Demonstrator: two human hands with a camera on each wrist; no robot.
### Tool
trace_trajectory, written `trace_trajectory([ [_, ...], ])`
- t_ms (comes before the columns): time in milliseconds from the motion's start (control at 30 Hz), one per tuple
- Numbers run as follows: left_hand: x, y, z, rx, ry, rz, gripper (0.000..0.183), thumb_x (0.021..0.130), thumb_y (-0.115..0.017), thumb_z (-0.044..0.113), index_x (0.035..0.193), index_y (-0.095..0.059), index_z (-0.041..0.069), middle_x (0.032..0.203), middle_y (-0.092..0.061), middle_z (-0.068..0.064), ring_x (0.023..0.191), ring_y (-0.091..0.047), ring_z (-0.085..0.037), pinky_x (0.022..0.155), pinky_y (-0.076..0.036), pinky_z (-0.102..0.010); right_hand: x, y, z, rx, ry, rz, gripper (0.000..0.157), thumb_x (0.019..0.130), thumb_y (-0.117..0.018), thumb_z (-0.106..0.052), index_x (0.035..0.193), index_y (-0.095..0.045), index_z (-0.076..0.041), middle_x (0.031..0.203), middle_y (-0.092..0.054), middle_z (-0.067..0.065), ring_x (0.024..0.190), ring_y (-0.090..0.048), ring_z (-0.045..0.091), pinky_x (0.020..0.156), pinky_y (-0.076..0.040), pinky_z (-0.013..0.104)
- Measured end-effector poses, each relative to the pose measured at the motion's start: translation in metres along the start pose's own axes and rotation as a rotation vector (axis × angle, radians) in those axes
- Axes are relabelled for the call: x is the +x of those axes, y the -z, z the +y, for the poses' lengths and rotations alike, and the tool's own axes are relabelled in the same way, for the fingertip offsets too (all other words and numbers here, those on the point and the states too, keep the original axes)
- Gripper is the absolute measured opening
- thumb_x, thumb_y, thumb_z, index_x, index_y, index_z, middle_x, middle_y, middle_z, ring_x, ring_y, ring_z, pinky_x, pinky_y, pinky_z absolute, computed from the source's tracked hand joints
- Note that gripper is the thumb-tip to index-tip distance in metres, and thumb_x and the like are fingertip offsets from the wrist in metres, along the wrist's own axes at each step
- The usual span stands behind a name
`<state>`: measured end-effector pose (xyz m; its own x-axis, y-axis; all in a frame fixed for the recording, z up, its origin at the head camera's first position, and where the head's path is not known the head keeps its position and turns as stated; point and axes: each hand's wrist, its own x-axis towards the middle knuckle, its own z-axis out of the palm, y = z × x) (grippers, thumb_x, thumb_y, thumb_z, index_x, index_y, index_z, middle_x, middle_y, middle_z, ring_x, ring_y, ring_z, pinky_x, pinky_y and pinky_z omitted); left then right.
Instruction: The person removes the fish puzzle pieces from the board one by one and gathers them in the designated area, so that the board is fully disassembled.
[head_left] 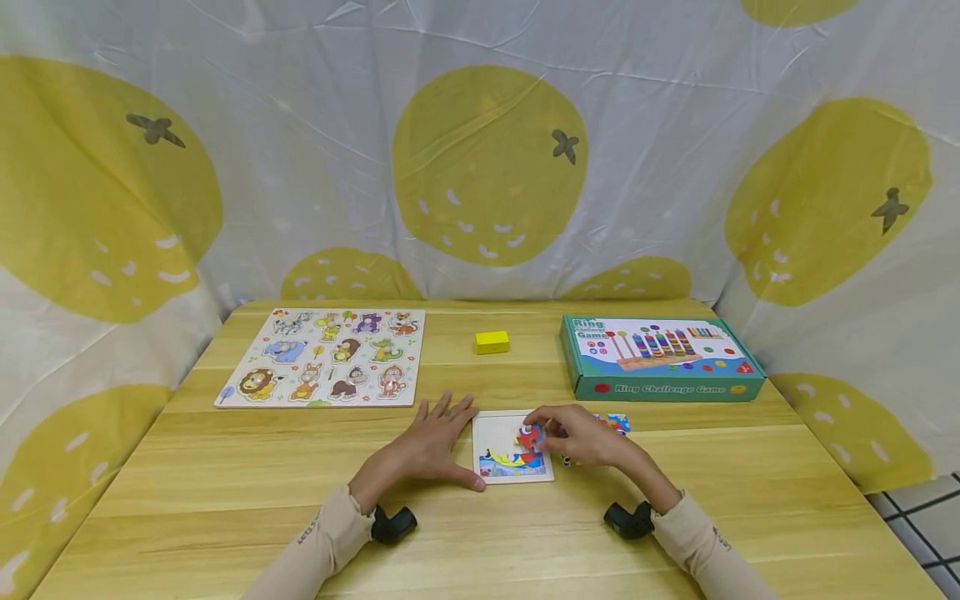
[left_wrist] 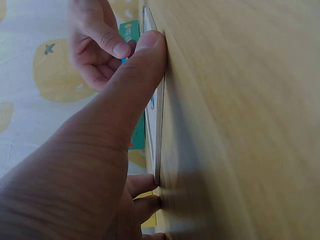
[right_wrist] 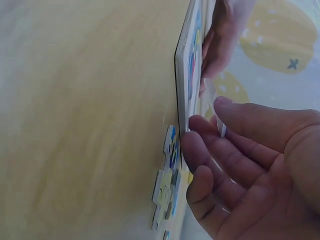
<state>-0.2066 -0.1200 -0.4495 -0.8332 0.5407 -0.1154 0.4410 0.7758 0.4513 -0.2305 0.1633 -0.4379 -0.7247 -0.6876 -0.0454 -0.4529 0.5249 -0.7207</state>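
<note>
While our left hand (head_left: 431,447), fingers spread, is touching the puzzle board (head_left: 495,429), our right hand (head_left: 581,435) is pinching a red piece (head_left: 528,438); we are presumably preventing slipping.

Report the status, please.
Right hand pinching mostly red jigsaw piece above pale square wooden tray. Left hand touching tray's edge. Loose multicoloured pieces beside tray, none apparently blocking.

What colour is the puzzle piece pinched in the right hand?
Mostly red. The puzzle piece in the right hand shows best in the head view.
</note>
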Motion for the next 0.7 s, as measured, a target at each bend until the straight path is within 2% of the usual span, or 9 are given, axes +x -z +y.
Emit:
trace_trajectory([
  [233,0.0,0.0,0.0,0.001,-0.008,0.005,0.115,0.064,-0.073,0.071,0.152,-0.028,0.011,0.16,-0.017,-0.007,0.146,-0.003,-0.038,0.111,0.002,-0.065,-0.003,0.006,0.001,-0.018,-0.008,-0.001,0.033,0.092,-0.064,-0.014,0.124,-0.06,-0.007,0.097,-0.068,0.001,0.08,-0.059,0.011,0.067,-0.048,0.024],
  [467,0.0,-0.001,0.0,0.006,-0.015,0.006,0.115,0.065,-0.072,0.072,0.152,-0.028,0.011,0.16,-0.017,-0.007,0.146,-0.003,-0.039,0.111,0.002,-0.065,-0.015,0.016,0.002,-0.035,-0.003,0.013,0.03,0.092,-0.065,-0.018,0.121,-0.062,-0.009,0.101,-0.067,0.0,0.084,-0.062,0.012,0.067,-0.051,0.025],
  [700,0.0,0.0,0.0,0.0,-0.011,0.004,0.115,0.064,-0.072,0.072,0.151,-0.028,0.011,0.16,-0.017,-0.007,0.146,-0.003,-0.039,0.111,0.002,-0.065,-0.031,0.028,0.014,-0.036,-0.017,0.056,0.027,0.091,-0.066,-0.015,0.118,-0.064,-0.011,0.087,-0.059,-0.003,0.066,-0.052,0.009,0.057,-0.045,0.023],
])
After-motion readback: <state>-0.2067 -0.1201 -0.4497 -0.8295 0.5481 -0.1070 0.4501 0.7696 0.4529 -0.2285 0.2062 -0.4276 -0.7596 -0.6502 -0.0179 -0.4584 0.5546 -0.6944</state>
